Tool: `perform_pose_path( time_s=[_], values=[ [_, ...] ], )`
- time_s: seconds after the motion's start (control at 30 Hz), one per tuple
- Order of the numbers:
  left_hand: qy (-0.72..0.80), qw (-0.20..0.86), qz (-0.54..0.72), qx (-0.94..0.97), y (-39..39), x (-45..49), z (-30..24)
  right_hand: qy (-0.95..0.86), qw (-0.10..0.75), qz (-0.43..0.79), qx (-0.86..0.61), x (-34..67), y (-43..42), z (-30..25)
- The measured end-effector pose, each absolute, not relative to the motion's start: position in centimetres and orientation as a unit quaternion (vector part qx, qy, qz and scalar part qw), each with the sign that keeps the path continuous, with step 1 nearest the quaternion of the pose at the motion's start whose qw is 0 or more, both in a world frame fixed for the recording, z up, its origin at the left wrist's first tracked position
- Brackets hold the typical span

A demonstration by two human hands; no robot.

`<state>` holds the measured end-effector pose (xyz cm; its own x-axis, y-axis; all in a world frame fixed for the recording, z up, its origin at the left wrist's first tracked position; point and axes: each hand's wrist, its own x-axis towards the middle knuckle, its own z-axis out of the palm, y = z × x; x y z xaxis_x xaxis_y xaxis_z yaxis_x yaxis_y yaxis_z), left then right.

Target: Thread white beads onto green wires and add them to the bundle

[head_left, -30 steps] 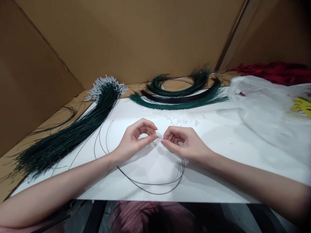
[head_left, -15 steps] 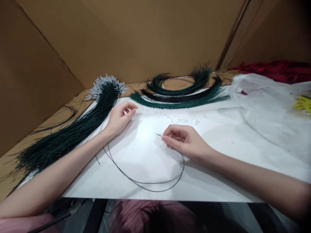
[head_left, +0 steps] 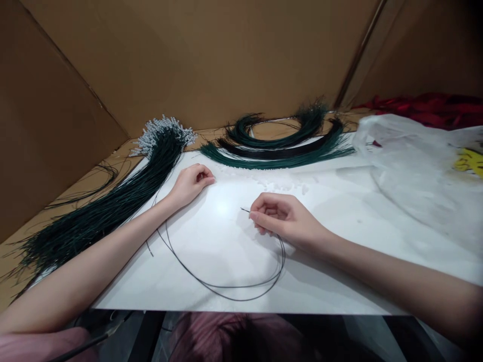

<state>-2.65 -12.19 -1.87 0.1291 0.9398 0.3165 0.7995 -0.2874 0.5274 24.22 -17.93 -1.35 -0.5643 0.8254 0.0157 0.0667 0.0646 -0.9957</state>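
Observation:
My right hand (head_left: 282, 219) is pinched on the ends of thin dark wires (head_left: 241, 291) that loop across the white sheet (head_left: 339, 241) in front of me; a short wire tip sticks out left of its fingertips. My left hand (head_left: 191, 182) rests farther back on the sheet, fingers curled into a pinch beside a scatter of tiny clear beads (head_left: 271, 182). What sits between those fingers is too small to make out. Left of that hand lies a long bundle of dark green wires with white bead tips (head_left: 124, 193).
Curved bundles of green and black wires (head_left: 279, 146) lie at the back of the sheet. A clear plastic bag (head_left: 418, 171) covers the right side, with red material (head_left: 426, 108) behind it. Brown cardboard walls (head_left: 196, 60) enclose the back and left.
My left hand let go of the wire tip, reached back left to the beads, and has now curled its fingers shut there. My right hand has stayed in place with the wires.

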Motion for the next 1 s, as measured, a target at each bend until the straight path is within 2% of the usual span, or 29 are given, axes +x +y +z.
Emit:
perform_pose_path(
  time_s=[0.07,0.17,0.3,0.4,1.0],
  values=[
    [0.568,0.156,0.339,0.734,-13.0,-1.9,-1.4,-0.648,0.318,0.603,-0.339,24.3,-18.0,-1.4],
    [0.504,0.301,0.400,0.704,-14.8,-0.2,-0.9,-0.641,0.316,0.609,-0.344,24.3,-18.0,-1.4],
    [0.428,0.492,0.408,0.638,-17.4,2.0,-1.4,-0.639,0.326,0.608,-0.341,24.3,-17.9,-1.3],
    [0.392,0.561,0.398,0.611,-18.6,3.0,-1.9,-0.640,0.330,0.605,-0.339,24.3,-17.8,-1.4],
    [0.350,0.560,0.449,0.602,-19.0,3.1,-2.4,-0.676,0.320,0.590,-0.304,24.2,-18.2,-1.1]
  ],
)
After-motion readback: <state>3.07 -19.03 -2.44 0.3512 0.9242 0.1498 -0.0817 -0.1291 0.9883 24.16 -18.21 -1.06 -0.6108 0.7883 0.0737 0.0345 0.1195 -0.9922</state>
